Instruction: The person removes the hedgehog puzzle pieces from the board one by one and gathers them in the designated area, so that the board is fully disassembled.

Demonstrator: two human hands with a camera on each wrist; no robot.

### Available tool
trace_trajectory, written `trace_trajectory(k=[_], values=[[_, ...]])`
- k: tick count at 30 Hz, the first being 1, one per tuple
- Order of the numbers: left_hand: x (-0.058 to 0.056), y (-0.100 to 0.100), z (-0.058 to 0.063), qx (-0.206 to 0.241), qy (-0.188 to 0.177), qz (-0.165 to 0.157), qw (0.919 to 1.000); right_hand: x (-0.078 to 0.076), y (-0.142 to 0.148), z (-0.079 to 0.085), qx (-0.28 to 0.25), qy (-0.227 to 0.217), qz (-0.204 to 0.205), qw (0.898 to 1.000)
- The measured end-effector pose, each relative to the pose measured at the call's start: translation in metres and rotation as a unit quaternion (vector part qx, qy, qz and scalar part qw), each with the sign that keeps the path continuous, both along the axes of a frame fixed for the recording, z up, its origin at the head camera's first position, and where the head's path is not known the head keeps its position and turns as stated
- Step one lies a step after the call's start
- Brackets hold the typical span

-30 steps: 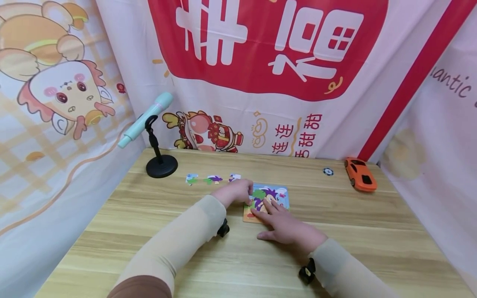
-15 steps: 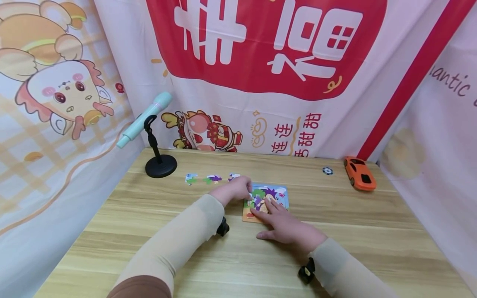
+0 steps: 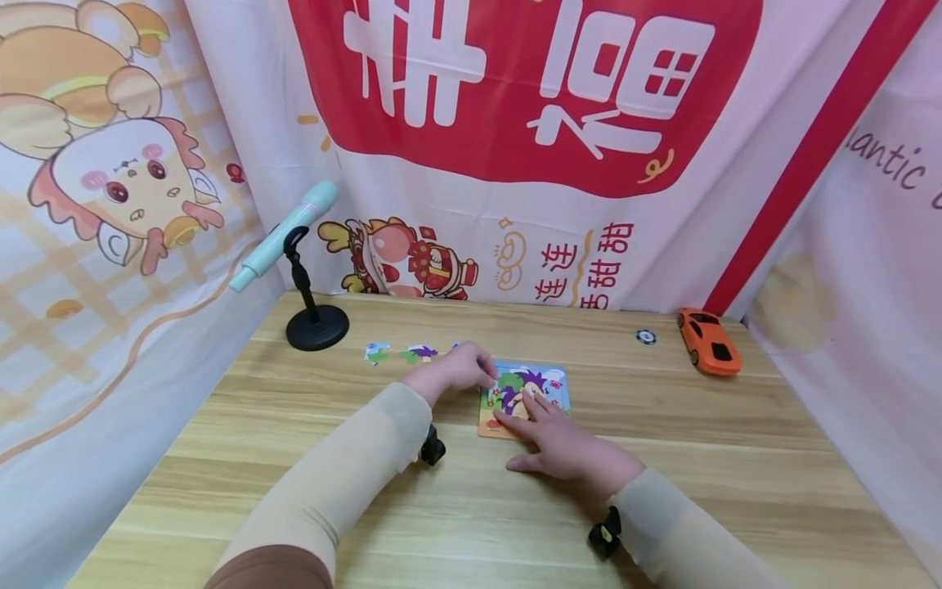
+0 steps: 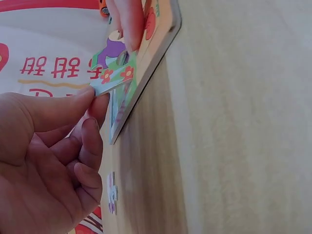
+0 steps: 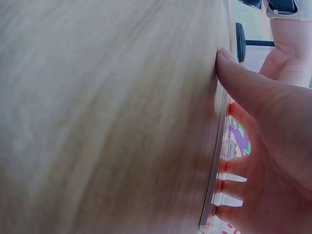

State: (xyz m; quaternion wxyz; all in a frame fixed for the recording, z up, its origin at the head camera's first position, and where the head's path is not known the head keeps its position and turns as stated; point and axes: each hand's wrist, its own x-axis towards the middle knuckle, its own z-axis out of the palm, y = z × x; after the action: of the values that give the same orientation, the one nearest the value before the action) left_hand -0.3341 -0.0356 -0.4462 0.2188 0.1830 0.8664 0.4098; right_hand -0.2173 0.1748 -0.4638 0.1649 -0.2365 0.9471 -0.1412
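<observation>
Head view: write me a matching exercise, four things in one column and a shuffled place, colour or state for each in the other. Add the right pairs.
Things:
1. microphone
2. toy car
3. left hand
4. right hand

Descriptions:
A. pinches a puzzle piece
B. tilted, held on a black stand
C. rests on the puzzle board
D. orange, near the far right corner of the table

Right pairs: 1-B, 2-D, 3-A, 4-C

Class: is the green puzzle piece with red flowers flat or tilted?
Tilted: in the left wrist view, the left hand pinches the piece, one end above the colourful puzzle board.
</observation>
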Motion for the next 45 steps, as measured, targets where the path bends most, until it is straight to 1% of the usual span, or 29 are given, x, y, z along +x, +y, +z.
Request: trace_trajectory(k=[5, 7, 11, 13, 15, 17, 19, 22, 25, 28, 29, 31, 33, 35, 37, 39, 42, 44, 45], values=[[0.000, 0.003, 0.000, -0.008, 0.008, 0.000, 0.9999, 0.000, 0.000, 0.002, 0.001, -0.005, -0.003, 1.000], [0.000, 0.004, 0.001, -0.008, 0.013, 0.011, 0.9998, -0.001, 0.001, 0.001, 0.001, -0.004, -0.003, 1.000], [-0.001, 0.002, 0.005, -0.008, 0.028, 0.046, 0.9985, -0.002, 0.001, 0.000, 0.002, -0.002, -0.002, 1.000], [-0.003, -0.004, 0.008, -0.011, 0.041, 0.058, 0.9974, -0.002, 0.001, 0.000, 0.003, -0.001, -0.002, 1.000], [-0.005, -0.014, 0.011, -0.014, 0.046, 0.065, 0.9968, -0.001, 0.001, -0.001, 0.004, -0.001, -0.002, 1.000], [-0.005, -0.029, 0.015, -0.020, 0.049, 0.070, 0.9962, -0.001, 0.001, -0.001, 0.006, 0.001, -0.002, 1.000], [-0.005, -0.049, 0.018, -0.027, 0.048, 0.076, 0.9956, 0.000, 0.001, -0.001, 0.006, 0.001, -0.003, 1.000], [-0.005, -0.086, 0.022, -0.042, 0.040, 0.081, 0.9950, 0.001, 0.000, -0.001, 0.004, 0.002, -0.002, 1.000], [-0.006, -0.126, 0.023, -0.062, 0.031, 0.083, 0.9941, 0.002, 0.000, 0.000, 0.002, 0.002, -0.003, 1.000], [-0.007, -0.159, 0.020, -0.084, 0.018, 0.095, 0.9918, 0.002, -0.001, 0.000, 0.003, 0.002, -0.005, 1.000], [-0.007, -0.169, 0.018, -0.091, 0.009, 0.104, 0.9903, 0.002, -0.001, 0.001, 0.004, 0.003, -0.005, 1.000], [-0.006, -0.183, 0.014, -0.096, -0.008, 0.120, 0.9881, 0.002, 0.000, 0.001, 0.004, 0.003, -0.004, 1.000], [-0.006, -0.192, 0.009, -0.090, -0.026, 0.127, 0.9875, 0.002, 0.000, 0.001, 0.005, 0.001, -0.003, 1.000], [-0.004, -0.196, 0.004, -0.087, -0.041, 0.136, 0.9861, 0.003, 0.000, 0.001, 0.005, -0.001, -0.004, 1.000], [-0.004, -0.198, 0.002, -0.092, -0.045, 0.138, 0.9851, 0.003, 0.000, 0.001, 0.004, -0.003, -0.004, 1.000], [-0.005, -0.197, 0.002, -0.112, -0.040, 0.145, 0.9823, 0.003, -0.001, 0.002, 0.004, -0.004, -0.005, 1.000], [-0.007, -0.192, 0.009, -0.152, -0.023, 0.157, 0.9756, 0.003, -0.001, 0.002, 0.003, -0.006, -0.007, 1.000], [-0.008, -0.183, 0.018, -0.173, -0.010, 0.166, 0.9708, 0.002, -0.001, 0.002, 0.004, -0.007, -0.009, 1.000], [-0.009, -0.176, 0.022, -0.178, -0.001, 0.166, 0.9699, 0.002, -0.001, 0.002, 0.004, -0.008, -0.010, 1.000]])
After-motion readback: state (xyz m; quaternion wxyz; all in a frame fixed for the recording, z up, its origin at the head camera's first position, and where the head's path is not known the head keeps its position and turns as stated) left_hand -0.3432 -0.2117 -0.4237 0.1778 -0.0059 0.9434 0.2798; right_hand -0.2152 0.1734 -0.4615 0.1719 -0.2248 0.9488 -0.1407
